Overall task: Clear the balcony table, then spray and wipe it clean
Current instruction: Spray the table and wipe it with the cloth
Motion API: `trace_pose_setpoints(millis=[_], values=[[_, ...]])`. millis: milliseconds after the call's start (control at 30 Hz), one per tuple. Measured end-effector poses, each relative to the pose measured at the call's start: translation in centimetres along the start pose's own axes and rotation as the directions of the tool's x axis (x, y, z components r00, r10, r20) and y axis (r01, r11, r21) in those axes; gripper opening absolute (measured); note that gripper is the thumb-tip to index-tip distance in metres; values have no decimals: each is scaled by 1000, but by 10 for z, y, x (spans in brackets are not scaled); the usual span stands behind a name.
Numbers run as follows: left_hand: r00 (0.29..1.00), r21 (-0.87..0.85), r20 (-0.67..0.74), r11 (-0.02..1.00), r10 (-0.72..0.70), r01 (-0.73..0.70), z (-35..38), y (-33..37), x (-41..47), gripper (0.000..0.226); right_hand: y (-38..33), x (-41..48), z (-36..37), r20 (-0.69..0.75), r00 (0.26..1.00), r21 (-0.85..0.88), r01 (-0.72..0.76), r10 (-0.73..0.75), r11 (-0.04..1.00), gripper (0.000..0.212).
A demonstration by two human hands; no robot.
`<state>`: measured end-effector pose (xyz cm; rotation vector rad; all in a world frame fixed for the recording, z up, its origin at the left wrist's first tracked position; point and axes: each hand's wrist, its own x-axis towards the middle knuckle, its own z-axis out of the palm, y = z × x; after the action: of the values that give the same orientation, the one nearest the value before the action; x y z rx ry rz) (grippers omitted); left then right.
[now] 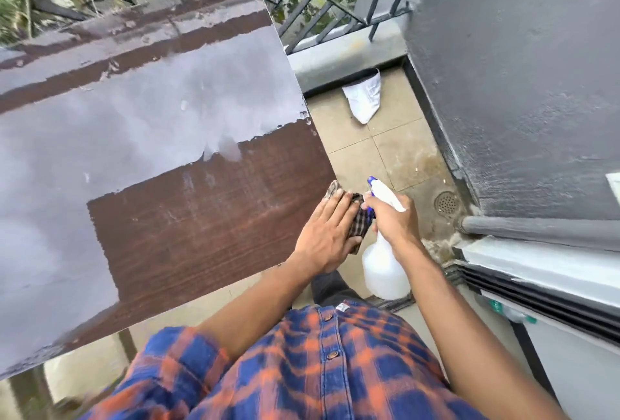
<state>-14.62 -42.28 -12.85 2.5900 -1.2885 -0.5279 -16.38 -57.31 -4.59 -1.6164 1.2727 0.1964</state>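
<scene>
The dark brown wooden table (201, 218) fills the left of the view, its top wet and shiny across the far and left parts. My left hand (323, 235) presses flat on a checked brown cloth (360, 223) at the table's near right corner. My right hand (392, 220) grips the neck of a white spray bottle (382, 268) with a blue nozzle, held just off the table's right edge, above the floor.
A metal railing (318, 0) runs behind the table, with greenery beyond. A white bag (365, 97) lies on the tiled floor near the grey wall (520, 84). A floor drain (446, 202) and a pipe (536, 230) sit at right.
</scene>
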Motion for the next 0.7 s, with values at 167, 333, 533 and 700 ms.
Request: trace_pose_setpoints(millis=[167,333,533,700], values=[[962,-108,-70,960,-265,257,-1,22,9,64,-32,25,2,57,995,25,82,-84,996,10],[872,-200,-136,875,-470,440,-28,-13,58,62,-53,42,0,91,986,-22,144,-142,989,12],[840,-230,-124,838,-529,494,-52,-49,94,62,-53,48,-2,137,982,-9,132,-130,991,9],[823,-245,-142,825,-550,509,-34,-20,54,63,-40,48,-6,164,981,-13,106,-102,994,7]])
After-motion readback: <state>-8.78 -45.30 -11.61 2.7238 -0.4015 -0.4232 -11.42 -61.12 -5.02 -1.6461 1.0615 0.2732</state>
